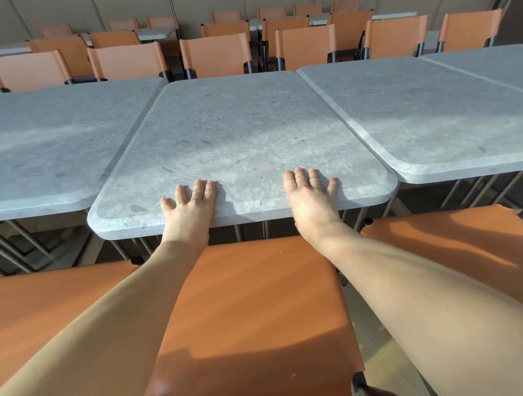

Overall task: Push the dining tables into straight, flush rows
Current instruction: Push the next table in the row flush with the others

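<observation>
- Hands lie flat, fingers straight: left hand [190, 206] and right hand [309, 195] press the middle counter [244, 131] near its lower edge.
- Middle counter juts lower in the frame than the neighbouring counters [45, 143].

Rows of orange chairs [216, 52] (sunlit, dark-framed) before a panelled grey wall [181, 2]

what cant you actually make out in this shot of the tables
- Head view: the middle table hides its own feet.
- Palms of the left hand and right hand: pressed flat on the top, backs facing the camera.
- Left table: its left end is cut off by the frame edge.
- Far tables: mostly hidden behind orange chairs.
</observation>
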The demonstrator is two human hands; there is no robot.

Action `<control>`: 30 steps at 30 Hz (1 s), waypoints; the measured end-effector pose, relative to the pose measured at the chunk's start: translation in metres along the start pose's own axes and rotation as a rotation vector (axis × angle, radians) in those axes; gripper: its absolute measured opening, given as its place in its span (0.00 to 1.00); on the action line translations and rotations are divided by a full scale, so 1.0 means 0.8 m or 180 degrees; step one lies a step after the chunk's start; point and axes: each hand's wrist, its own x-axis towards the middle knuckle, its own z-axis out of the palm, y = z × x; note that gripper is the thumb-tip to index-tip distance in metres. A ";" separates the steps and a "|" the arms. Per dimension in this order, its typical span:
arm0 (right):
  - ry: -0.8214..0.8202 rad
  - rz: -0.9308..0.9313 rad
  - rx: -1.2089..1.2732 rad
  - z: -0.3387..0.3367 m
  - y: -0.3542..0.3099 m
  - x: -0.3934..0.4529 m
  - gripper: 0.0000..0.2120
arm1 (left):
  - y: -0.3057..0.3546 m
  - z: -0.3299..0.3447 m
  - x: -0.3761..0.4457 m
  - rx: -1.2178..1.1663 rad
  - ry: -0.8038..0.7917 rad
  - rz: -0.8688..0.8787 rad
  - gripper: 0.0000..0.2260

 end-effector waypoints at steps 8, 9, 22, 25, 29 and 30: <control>0.0075 -0.0024 -0.0060 -0.001 0.000 -0.018 0.51 | 0.002 -0.002 -0.015 0.0015 -0.0018 -0.0021 0.45; 0.0084 -0.0015 -0.0070 -0.001 0.000 -0.021 0.51 | 0.002 -0.002 -0.018 0.0041 -0.0010 -0.0023 0.45; 0.0170 0.0111 -0.0176 0.005 -0.006 -0.025 0.52 | 0.002 -0.013 -0.022 0.0222 -0.0157 0.0144 0.42; 0.0143 -0.0043 -0.0062 -0.002 0.001 -0.022 0.46 | 0.000 -0.020 -0.019 0.0110 -0.0201 0.0269 0.48; -0.0008 -0.0664 0.0074 -0.032 0.028 0.002 0.43 | -0.005 -0.043 0.010 -0.0314 -0.0123 0.0456 0.50; -0.0049 -0.0797 0.0050 -0.037 0.034 0.009 0.43 | -0.006 -0.043 0.016 -0.0248 -0.0116 0.0556 0.51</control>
